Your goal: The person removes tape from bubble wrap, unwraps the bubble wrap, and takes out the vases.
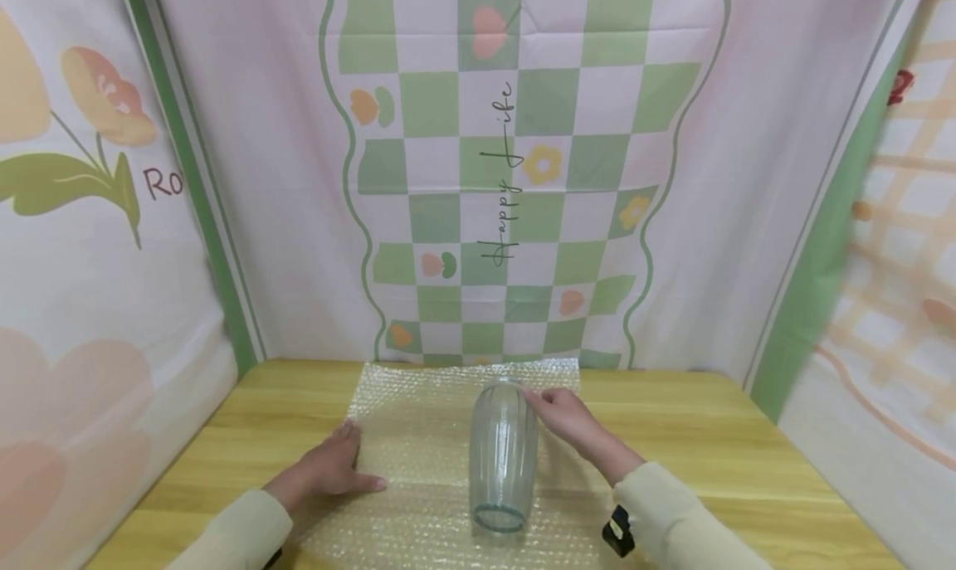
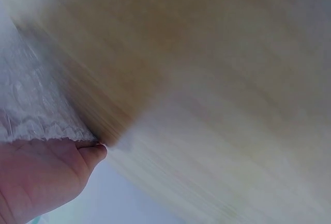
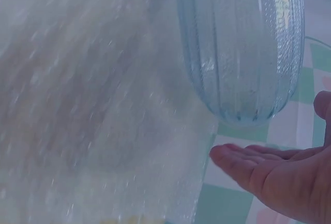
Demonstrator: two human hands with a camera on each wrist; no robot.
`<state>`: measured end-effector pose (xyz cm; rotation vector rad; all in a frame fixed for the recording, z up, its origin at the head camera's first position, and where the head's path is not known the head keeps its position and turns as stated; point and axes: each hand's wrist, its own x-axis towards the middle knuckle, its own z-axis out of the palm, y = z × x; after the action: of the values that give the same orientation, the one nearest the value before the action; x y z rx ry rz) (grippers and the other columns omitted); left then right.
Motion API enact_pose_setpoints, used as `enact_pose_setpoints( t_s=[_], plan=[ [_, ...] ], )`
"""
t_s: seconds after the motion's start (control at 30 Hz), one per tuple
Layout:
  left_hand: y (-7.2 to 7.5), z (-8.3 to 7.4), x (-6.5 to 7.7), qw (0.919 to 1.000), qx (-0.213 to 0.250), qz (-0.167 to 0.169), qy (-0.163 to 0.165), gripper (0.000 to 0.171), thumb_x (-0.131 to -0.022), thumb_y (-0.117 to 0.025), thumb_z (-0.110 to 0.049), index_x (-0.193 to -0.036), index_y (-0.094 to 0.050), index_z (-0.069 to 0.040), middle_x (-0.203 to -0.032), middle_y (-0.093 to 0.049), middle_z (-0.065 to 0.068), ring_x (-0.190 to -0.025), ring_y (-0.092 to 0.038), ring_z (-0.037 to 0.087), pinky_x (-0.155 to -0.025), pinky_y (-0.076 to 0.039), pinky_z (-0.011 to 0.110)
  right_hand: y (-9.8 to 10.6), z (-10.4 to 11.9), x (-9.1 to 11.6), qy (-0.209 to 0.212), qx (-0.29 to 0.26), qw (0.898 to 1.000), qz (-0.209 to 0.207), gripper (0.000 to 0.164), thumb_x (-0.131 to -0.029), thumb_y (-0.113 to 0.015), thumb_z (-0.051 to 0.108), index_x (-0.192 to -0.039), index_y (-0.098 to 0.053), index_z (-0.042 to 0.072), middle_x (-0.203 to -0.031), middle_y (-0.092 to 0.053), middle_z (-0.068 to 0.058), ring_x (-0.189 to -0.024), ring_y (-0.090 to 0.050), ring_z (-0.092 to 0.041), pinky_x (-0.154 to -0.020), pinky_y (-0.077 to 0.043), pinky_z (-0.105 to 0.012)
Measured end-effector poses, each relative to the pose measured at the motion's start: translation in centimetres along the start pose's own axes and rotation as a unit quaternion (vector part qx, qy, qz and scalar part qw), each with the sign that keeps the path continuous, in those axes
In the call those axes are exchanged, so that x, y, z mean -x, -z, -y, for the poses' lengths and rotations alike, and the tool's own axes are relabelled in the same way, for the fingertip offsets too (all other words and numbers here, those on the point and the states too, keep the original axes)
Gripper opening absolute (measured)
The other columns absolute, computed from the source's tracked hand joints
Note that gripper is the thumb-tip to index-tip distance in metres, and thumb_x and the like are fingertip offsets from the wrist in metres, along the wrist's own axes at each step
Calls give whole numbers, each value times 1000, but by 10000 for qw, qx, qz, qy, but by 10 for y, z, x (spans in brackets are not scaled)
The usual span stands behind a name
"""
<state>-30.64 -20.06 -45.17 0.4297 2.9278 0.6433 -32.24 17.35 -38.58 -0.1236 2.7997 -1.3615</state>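
A clear, ribbed glass vase (image 1: 504, 450) lies on its side on a sheet of bubble wrap (image 1: 418, 445), with a ringed end towards me. The rounded far end of the vase (image 3: 243, 53) shows in the right wrist view. Beside that end is my right hand (image 1: 571, 421), fingers extended, with a small gap to the glass in the right wrist view. My left hand (image 1: 332, 466) is at the left edge of the wrap, thumb spread from the fingers. In the left wrist view, wrap hides part of the left hand's fingers.
Underneath is a yellow wood-grain table (image 1: 672, 437). A hanging cloth with green and white checks (image 1: 489, 163) stands behind its far edge. Printed cloths also hang at the left (image 1: 90, 304) and right (image 1: 881, 321).
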Motion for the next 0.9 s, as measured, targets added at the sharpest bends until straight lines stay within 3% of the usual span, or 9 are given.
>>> enact_pose_setpoints(
  t_s=[0.33, 0.6, 0.9],
  plan=[
    [0, 0, 1, 10000, -17, -14, 3, 115, -73, -75, -59, -140, -27, 20, -147, -18, 41, -138, -19, 51, -112, -20, 58, -15, 8, -1, -124, -271, 9995, -89, 82, -92, -54, 57, -115, -53, -22, -107, -61, -33, -100, -59, -44, -88, -50, -55],
    [0, -1, -1, 10000, -43, 23, 8, 116, -73, -75, -60, -141, -27, 21, -148, -17, 41, -138, -18, 51, -113, -20, 58, -25, 12, -2, -484, -309, 9983, 1, 108, -87, -50, 70, -133, -32, -26, -134, -38, -45, -123, -40, -56, -101, -38, -62],
    [1, -1, 0, 10000, -45, 39, 15, 116, -72, -75, -60, -140, -28, 20, -147, -18, 41, -138, -19, 51, -112, -21, 58, -36, 15, -5, -567, -518, 9970, 71, 106, -84, -57, 69, -135, -36, -22, -131, -42, -43, -118, -47, -54, -95, -43, -62]
  ],
)
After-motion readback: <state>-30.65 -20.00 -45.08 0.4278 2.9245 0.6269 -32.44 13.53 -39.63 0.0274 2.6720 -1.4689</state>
